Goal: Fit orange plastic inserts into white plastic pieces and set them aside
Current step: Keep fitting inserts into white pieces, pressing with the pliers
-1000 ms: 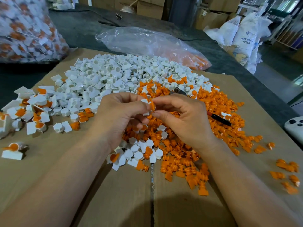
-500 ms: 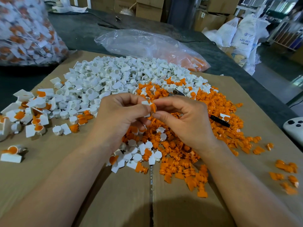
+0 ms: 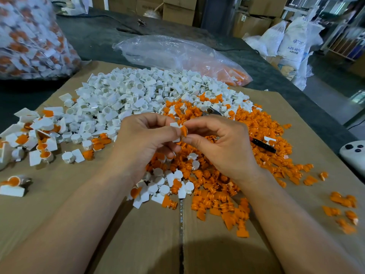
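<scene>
- Left hand [image 3: 146, 139] fingers curled, thumb and forefinger pinching a white piece [image 3: 175, 125], held up over the middle of the piles.
- Right hand [image 3: 221, 147] also curled, thumb and forefinger pinching an orange insert [image 3: 184, 131].
- Insert touches the white piece, butted against its right side; can't tell how far in it sits, fingers cover the joint.
- Both hands meet at the fingertips above the cardboard sheet [image 3: 59, 204], which lies on the dark bench [image 3: 94, 38].
- Big white pile [image 3: 138, 95] on the far half of the sheet, loose pieces.
- Orange pile [image 3: 254, 127] to the right and under the hands; the two piles mix where they meet.
- Finished pieces [image 3: 39, 139], white with orange showing, lie in a cluster at the left edge of the sheet; one more finished piece [image 3: 12, 185] sits alone nearer the person.
- A few stray inserts [image 3: 343, 210] lie apart at the right.
- Black pen-like tool [image 3: 262, 145] lies on the orange pile, right of the right hand.
- Clear plastic bag [image 3: 177, 54] behind the piles, some orange inside.
- Full bag [image 3: 29, 40] of white-and-orange parts top left.
- White device with dark buttons [image 3: 353, 153] at the right edge.
- Sacks [image 3: 292, 42] and cardboard boxes [image 3: 177, 8] in the background.
</scene>
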The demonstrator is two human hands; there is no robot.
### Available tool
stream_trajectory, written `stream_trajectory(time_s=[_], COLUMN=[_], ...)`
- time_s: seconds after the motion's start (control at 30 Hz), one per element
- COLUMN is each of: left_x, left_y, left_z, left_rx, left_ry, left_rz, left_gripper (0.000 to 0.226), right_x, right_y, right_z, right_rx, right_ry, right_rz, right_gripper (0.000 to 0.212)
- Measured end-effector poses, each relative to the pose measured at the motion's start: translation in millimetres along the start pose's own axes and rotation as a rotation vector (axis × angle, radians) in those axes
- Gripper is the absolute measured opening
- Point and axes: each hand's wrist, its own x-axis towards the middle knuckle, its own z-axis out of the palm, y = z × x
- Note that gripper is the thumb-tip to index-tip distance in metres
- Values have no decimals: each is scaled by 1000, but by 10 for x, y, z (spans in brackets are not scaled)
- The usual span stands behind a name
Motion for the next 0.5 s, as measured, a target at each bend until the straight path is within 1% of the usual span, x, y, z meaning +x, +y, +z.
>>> stream_trajectory(time_s=[0.07,0.13,0.3,0.5], left_x=[-7,-11,-19,-9], left_y=[12,13,9,-9], left_z=[6,4,14,7], left_rx=[-19,-17,-8,2], left_ry=[-9,-8,-20,-14], left_rz=[-6,-15,-22,-26], left_gripper=[21,25,15,15], right_x=[8,16,31,32], right_y=[-10,-14,-10,-10], right_z=[-1,2,13,14], right_rx=[8,11,-5,-24], right_ry=[-8,-31,-6,3], right_rz=[-37,-81,-103,-107], right_gripper=[39,42,30,28])
